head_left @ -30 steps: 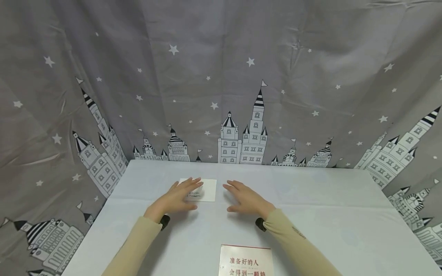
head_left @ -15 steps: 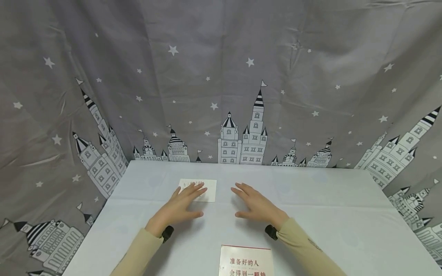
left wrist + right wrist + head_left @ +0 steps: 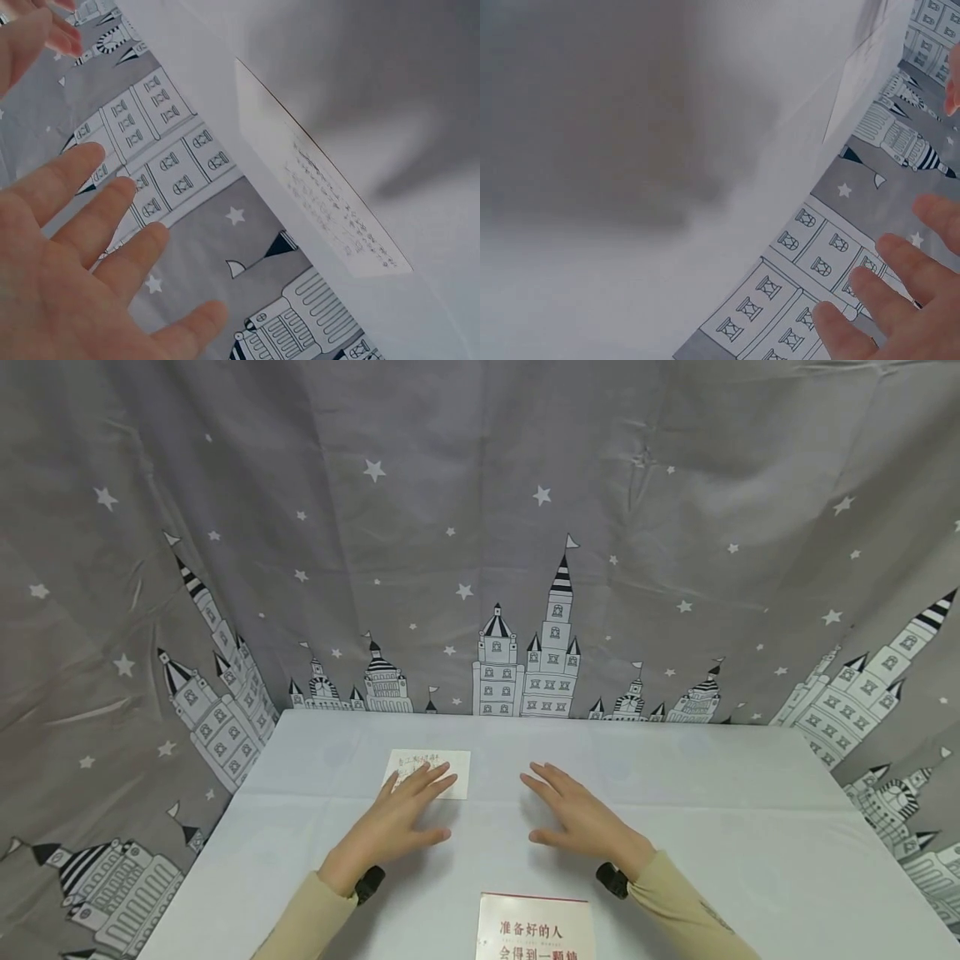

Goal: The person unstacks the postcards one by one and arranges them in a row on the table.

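My left hand [image 3: 401, 818] hovers over the table with its fingers spread and nothing in it. Its fingertips overlap the lower part of a white card [image 3: 452, 774] with handwriting in the head view; the left wrist view shows the same card [image 3: 300, 176] lying flat, apart from the fingers. To the right, my right hand [image 3: 581, 814] is held in a mirrored pose, fingers spread and bare of any object. At the front edge of the head view lies a cream card or booklet [image 3: 534, 917] with red Chinese characters and a red top edge, its lower part cut off by the frame.
A white cloth covers the table [image 3: 720, 827]. Behind it and along both sides hangs a grey curtain [image 3: 420, 527] printed with stars and castles. Black bands with small devices sit on both wrists, below light beige sleeves [image 3: 686, 906].
Both hands have drawn back toward the body, and the right one has also shifted right, widening the gap between them. More of the handwritten card now shows. Neither card has moved.
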Demonstrator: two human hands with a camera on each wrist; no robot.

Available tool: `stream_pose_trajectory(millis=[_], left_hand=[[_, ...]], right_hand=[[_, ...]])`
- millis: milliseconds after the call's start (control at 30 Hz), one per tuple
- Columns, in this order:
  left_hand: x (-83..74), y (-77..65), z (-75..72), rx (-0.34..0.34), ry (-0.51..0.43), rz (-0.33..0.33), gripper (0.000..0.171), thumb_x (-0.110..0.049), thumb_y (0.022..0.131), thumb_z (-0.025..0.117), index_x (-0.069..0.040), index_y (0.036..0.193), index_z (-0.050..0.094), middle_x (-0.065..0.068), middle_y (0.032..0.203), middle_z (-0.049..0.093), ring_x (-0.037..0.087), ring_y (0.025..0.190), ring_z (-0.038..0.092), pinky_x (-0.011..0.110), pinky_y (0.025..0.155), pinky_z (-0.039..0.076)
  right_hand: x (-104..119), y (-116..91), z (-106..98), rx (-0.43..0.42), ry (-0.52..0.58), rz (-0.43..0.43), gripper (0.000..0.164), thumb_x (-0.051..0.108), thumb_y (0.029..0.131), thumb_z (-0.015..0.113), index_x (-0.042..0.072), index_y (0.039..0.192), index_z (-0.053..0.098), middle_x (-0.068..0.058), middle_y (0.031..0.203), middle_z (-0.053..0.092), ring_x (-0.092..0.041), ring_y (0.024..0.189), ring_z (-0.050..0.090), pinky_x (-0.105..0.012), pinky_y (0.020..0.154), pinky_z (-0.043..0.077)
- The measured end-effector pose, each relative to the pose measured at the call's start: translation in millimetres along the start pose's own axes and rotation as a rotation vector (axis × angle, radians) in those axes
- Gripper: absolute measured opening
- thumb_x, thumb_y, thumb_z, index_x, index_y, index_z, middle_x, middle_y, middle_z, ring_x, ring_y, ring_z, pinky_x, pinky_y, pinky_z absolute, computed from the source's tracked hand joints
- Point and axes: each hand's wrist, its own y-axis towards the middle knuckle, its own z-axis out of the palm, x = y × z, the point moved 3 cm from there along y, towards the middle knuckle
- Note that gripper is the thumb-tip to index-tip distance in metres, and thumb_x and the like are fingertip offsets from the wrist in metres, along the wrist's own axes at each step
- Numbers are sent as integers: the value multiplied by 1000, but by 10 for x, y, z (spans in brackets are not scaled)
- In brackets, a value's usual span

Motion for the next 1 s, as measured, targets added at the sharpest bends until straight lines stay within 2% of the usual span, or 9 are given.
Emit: stream_pose_trajectory(millis=[567,1000], left_hand=[[-216,-88,106,-10,-29,52,67,-34,85,71,-10,142,46,9,151,35,36,138,28,66,108,12],[-351,-195,200,6,-54,64,69,-35,84,71,-9,142,46,9,150,36,34,139,27,63,109,13]], right_hand=[[-44,-361,-56,-84,-32,4,78,34,82,74,1,144,38,-23,147,34,-44,134,31,-56,105,33],[-99,-646,-100,-78,-19,103,77,33,83,74,3,145,38,-18,151,31,-40,137,28,-55,105,33]])
